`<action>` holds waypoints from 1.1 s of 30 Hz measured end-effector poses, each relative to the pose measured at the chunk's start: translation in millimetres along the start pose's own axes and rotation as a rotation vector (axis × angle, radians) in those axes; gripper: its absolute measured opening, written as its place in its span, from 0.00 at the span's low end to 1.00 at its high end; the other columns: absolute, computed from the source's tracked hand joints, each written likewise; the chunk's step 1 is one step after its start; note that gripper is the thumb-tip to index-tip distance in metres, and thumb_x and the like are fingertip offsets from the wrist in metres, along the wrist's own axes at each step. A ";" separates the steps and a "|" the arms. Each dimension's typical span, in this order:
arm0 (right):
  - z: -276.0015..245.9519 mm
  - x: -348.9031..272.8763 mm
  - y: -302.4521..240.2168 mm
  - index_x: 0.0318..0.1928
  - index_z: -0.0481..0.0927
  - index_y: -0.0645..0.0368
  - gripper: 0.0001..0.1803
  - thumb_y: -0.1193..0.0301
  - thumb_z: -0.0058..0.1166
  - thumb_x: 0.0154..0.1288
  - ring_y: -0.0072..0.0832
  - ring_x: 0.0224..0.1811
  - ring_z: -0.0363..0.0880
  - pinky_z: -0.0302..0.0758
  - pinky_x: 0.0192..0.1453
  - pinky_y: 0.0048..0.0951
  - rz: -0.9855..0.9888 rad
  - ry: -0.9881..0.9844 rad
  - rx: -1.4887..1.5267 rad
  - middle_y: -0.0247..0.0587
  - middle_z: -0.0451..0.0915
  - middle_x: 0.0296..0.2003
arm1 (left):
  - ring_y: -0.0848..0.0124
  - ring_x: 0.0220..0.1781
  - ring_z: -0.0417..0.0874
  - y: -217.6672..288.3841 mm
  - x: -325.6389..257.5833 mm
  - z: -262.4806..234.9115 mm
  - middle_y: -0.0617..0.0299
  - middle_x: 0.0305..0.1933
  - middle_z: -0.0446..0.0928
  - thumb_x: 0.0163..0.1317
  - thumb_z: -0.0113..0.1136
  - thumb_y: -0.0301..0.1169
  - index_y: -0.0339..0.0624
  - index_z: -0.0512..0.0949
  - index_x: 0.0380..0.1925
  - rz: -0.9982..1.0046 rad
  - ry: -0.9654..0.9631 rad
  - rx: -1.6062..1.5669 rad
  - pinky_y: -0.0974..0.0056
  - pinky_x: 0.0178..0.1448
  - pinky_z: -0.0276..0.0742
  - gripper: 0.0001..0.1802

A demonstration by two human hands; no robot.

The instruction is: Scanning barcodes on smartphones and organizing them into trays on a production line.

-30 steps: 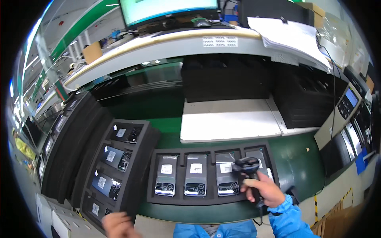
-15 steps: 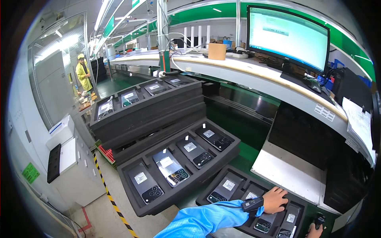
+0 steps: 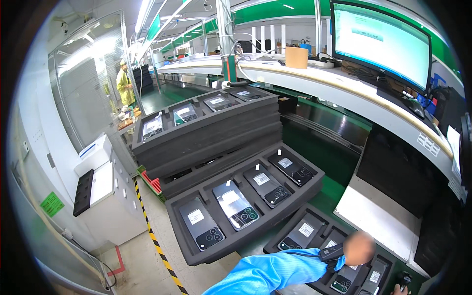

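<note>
My left hand [image 3: 359,249], in a blue sleeve with a small black device strapped at the wrist, is over the near foam tray [image 3: 272,243]. Its fingers are smeared, so their pose does not show. Under and beside it in the tray lie dark smartphones with white labels; one phone [image 3: 301,233] is at the tray's left end, another [image 3: 374,276] at its right end. At the lower right edge my right hand [image 3: 400,290], mostly cut off, grips a black handheld scanner [image 3: 404,279].
Another foam tray [image 3: 241,250] of labelled phones sits left of the near one. Behind it rises a tall stack of black trays [image 3: 206,135]. A bench with a monitor [image 3: 381,44] runs along the right. A person in yellow [image 3: 125,86] stands far left.
The whole view has swung left, so everything sits further right in the picture. My left hand remains over the near tray, and my right hand still grips the scanner.
</note>
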State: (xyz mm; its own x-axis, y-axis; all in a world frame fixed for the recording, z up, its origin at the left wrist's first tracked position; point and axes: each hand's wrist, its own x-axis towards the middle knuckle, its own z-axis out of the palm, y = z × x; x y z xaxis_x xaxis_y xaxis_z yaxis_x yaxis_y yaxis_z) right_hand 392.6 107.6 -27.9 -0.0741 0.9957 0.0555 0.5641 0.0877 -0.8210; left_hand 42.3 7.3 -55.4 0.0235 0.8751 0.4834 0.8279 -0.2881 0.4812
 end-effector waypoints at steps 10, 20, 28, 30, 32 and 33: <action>1.7 1.2 -5.9 0.43 0.81 0.68 0.18 0.61 0.61 0.72 0.25 0.23 0.78 0.72 0.25 0.25 0.098 -0.049 -0.028 0.41 0.83 0.27 | 0.52 0.49 0.75 3.4 8.6 -26.6 0.54 0.42 0.72 0.59 0.59 0.36 0.41 0.71 0.32 -0.122 0.076 -0.346 0.53 0.53 0.68 0.11; 6.4 25.0 35.5 0.47 0.75 0.60 0.13 0.67 0.56 0.66 0.22 0.10 0.67 0.62 0.12 0.25 0.124 0.017 0.041 0.33 0.71 0.17 | 0.52 0.55 0.74 11.0 10.6 -30.9 0.53 0.51 0.71 0.58 0.58 0.32 0.41 0.72 0.46 -0.136 0.075 -0.355 0.51 0.61 0.69 0.16; 12.1 16.3 26.9 0.44 0.76 0.60 0.10 0.68 0.57 0.67 0.21 0.11 0.67 0.63 0.12 0.25 0.144 0.065 0.022 0.32 0.71 0.17 | 0.41 0.63 0.73 15.1 8.4 -34.4 0.45 0.72 0.60 0.57 0.61 0.32 0.44 0.69 0.62 -0.195 0.096 -0.363 0.47 0.68 0.69 0.31; 8.7 14.9 23.1 0.42 0.76 0.59 0.09 0.68 0.57 0.67 0.21 0.11 0.67 0.62 0.13 0.25 0.139 0.048 -0.005 0.32 0.72 0.17 | 0.40 0.63 0.72 15.1 6.2 -30.0 0.45 0.72 0.60 0.57 0.61 0.32 0.44 0.68 0.64 -0.187 0.115 -0.350 0.47 0.68 0.69 0.32; 9.7 15.7 23.0 0.41 0.76 0.59 0.08 0.68 0.57 0.67 0.21 0.11 0.67 0.62 0.13 0.25 0.091 0.045 0.035 0.32 0.72 0.17 | 0.41 0.64 0.72 13.2 8.5 -33.2 0.44 0.71 0.61 0.57 0.61 0.32 0.43 0.67 0.65 -0.174 0.098 -0.345 0.47 0.69 0.69 0.33; 9.7 15.9 19.7 0.41 0.76 0.59 0.08 0.68 0.57 0.67 0.21 0.11 0.68 0.63 0.13 0.25 0.093 0.042 0.029 0.32 0.72 0.17 | 0.43 0.65 0.72 11.8 9.9 -33.0 0.43 0.69 0.64 0.57 0.60 0.32 0.43 0.66 0.67 -0.174 0.085 -0.367 0.48 0.71 0.67 0.35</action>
State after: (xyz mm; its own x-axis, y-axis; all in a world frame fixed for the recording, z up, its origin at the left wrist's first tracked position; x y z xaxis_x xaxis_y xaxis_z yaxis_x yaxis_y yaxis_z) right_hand 394.6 124.9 -48.7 0.0120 0.9999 0.0017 0.5426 -0.0050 -0.8400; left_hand 33.8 -0.3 -20.9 -0.1580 0.8923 0.4228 0.5608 -0.2713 0.7822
